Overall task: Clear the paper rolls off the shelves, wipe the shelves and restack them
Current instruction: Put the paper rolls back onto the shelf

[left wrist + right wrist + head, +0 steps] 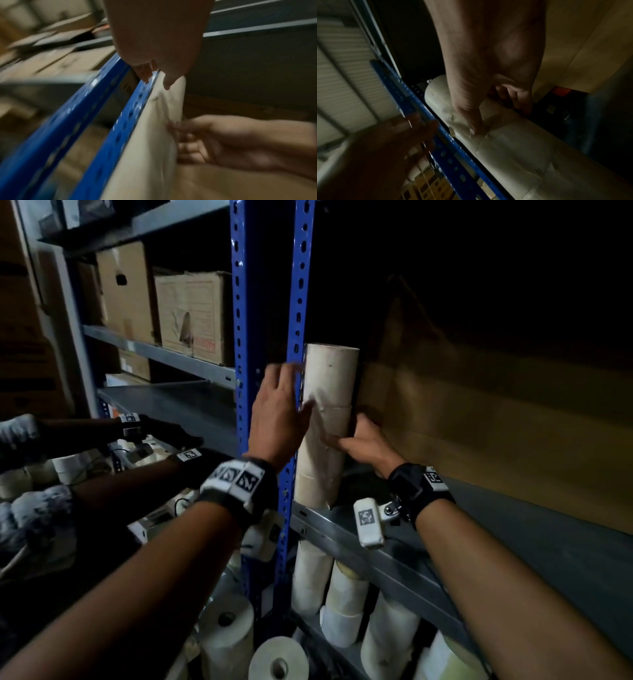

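A tall stack of paper rolls [327,419] stands upright on the grey shelf [346,529], against the blue upright [297,302]. The right hand [359,445] grips its middle; the left hand [279,412], fingers spread, reaches beside the upright

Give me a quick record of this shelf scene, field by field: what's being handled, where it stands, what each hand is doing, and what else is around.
item: tall stack of paper rolls, upright
place: on the grey shelf, beside the blue post
right hand: grips the stack low on its right side
left hand: open, fingers spread at the post and the stack's left side; blurred, contact unclear
below: more rolls on the lower shelf
left bay: cardboard boxes; a second person's arms
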